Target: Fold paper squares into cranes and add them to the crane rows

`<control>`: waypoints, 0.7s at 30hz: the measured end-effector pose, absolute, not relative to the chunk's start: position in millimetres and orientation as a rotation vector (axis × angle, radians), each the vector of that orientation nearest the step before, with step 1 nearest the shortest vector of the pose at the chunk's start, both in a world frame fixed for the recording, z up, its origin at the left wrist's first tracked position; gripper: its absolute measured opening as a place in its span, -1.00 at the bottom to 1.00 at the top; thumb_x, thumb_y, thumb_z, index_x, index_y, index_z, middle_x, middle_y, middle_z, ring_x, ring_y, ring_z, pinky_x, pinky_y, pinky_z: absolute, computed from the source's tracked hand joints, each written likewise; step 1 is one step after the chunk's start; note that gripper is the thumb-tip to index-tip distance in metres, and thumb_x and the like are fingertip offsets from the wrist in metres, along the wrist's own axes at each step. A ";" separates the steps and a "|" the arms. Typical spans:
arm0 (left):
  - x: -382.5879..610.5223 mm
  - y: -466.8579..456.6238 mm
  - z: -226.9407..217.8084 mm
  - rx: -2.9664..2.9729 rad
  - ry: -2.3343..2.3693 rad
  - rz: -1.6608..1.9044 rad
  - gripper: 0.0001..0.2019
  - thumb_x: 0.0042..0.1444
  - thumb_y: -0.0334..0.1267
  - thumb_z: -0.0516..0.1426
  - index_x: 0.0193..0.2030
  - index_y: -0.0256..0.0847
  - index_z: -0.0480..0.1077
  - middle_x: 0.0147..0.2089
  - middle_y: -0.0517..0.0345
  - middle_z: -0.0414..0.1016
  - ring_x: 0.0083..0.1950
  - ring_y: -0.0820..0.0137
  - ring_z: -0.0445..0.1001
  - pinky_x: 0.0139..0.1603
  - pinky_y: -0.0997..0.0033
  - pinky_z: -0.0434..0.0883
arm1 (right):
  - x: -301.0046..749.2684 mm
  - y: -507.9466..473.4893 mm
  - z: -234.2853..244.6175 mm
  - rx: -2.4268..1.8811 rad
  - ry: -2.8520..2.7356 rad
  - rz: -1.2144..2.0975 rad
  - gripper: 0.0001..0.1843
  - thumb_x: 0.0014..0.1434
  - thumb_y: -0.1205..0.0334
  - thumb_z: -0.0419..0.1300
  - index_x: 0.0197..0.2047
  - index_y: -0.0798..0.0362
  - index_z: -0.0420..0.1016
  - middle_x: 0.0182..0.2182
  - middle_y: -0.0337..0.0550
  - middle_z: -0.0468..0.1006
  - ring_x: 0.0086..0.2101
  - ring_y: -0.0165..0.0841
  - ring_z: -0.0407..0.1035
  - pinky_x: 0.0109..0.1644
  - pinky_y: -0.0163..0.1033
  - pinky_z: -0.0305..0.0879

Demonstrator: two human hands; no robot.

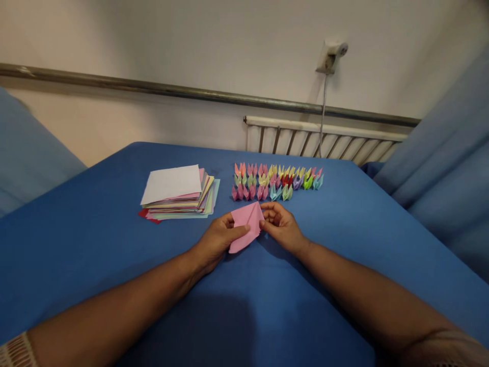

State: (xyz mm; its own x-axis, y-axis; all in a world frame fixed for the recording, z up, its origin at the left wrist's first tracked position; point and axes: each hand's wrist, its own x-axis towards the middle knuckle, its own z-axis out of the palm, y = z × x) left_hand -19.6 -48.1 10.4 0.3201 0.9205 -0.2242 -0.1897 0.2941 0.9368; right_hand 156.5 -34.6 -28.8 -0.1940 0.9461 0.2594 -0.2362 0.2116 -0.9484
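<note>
A folded sheet of pink paper is held a little above the blue table, with a crease running down from its top corner. My left hand grips its left side, thumb flat across the front and fingers behind. On the right edge, my right hand pinches the paper between thumb and fingers. Just beyond my hands stand several rows of small folded paper cranes in many colours. To the left lies a thick stack of coloured paper with a white sheet on top.
A blue cloth covers the table. Behind it are a wall with a metal rail, a white radiator and a socket with a plug and hanging cord. Blue curtains hang at both sides.
</note>
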 end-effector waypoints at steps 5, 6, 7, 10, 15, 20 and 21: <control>-21.5 -48.3 9.2 1.077 1.001 0.819 -0.59 -0.16 -0.20 0.37 -0.14 -0.31 0.49 -0.26 0.04 0.58 -0.33 0.38 0.49 -0.28 0.43 0.38 | 155.0 -37.7 -26.0 -0.786 -1.291 1.234 -0.65 0.04 0.12 0.30 -0.13 -0.01 0.33 -0.48 -0.32 0.44 -0.50 -0.47 0.32 -0.40 -0.33 0.23; -21.3 -48.7 8.7 1.114 1.032 0.795 -0.59 -0.18 -0.19 0.37 -0.16 -0.32 0.50 -0.29 0.05 0.58 -0.36 0.39 0.48 -0.32 0.44 0.36 | 154.4 -38.1 -25.0 -0.796 -1.275 1.230 -0.65 0.04 0.11 0.31 -0.14 -0.01 0.33 -0.48 -0.33 0.44 -0.50 -0.48 0.31 -0.41 -0.33 0.22; -20.9 -49.2 8.4 1.143 1.058 0.778 -0.59 -0.19 -0.19 0.38 -0.19 -0.32 0.50 -0.31 0.06 0.57 -0.39 0.40 0.47 -0.35 0.46 0.35 | 153.7 -38.6 -24.0 -0.803 -1.261 1.236 -0.64 0.03 0.09 0.31 -0.13 -0.02 0.33 -0.48 -0.33 0.45 -0.50 -0.47 0.32 -0.42 -0.33 0.23; -18.8 -49.8 8.7 1.155 1.095 0.819 -0.61 -0.20 -0.17 0.37 -0.22 -0.32 0.51 -0.34 0.08 0.56 -0.42 0.40 0.45 -0.37 0.45 0.34 | 151.5 -40.6 -21.3 -0.836 -1.224 1.330 -0.58 0.00 0.02 0.33 -0.13 -0.02 0.33 -0.45 -0.32 0.48 -0.50 -0.46 0.34 -0.41 -0.31 0.28; -16.7 -48.1 8.5 1.081 1.110 1.040 -0.57 -0.20 -0.17 0.36 -0.16 -0.32 0.49 -0.25 0.04 0.58 -0.31 0.34 0.49 -0.24 0.39 0.40 | 152.3 -42.2 -21.0 -0.891 -1.138 1.524 -0.58 0.02 -0.15 0.29 -0.27 0.02 0.37 -0.51 -0.30 0.46 -0.52 -0.44 0.37 -0.45 -0.30 0.31; -17.2 -48.7 5.4 1.070 1.086 1.061 -0.58 -0.16 -0.17 0.34 -0.15 -0.33 0.47 -0.23 0.04 0.57 -0.30 0.35 0.49 -0.23 0.39 0.40 | 154.6 -41.7 -23.6 -0.843 -1.245 1.511 -0.58 -0.01 -0.11 0.33 -0.26 0.03 0.37 -0.50 -0.31 0.45 -0.51 -0.45 0.36 -0.45 -0.33 0.28; -17.4 -48.7 4.9 1.075 1.115 1.081 -0.58 -0.16 -0.15 0.34 -0.16 -0.33 0.47 -0.24 0.04 0.57 -0.30 0.35 0.49 -0.24 0.39 0.40 | 154.3 -41.9 -23.9 -0.844 -1.250 1.489 -0.56 -0.03 -0.10 0.34 -0.23 0.02 0.36 -0.47 -0.30 0.45 -0.49 -0.45 0.36 -0.45 -0.33 0.28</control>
State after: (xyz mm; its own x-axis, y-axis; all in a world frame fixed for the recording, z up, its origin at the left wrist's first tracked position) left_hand -17.4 -48.7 4.9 0.1129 0.9846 -0.1333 -0.1026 0.1450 0.9841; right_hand 154.3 -41.9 -23.9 -0.2804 0.9567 0.0775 -0.2427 0.0075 -0.9701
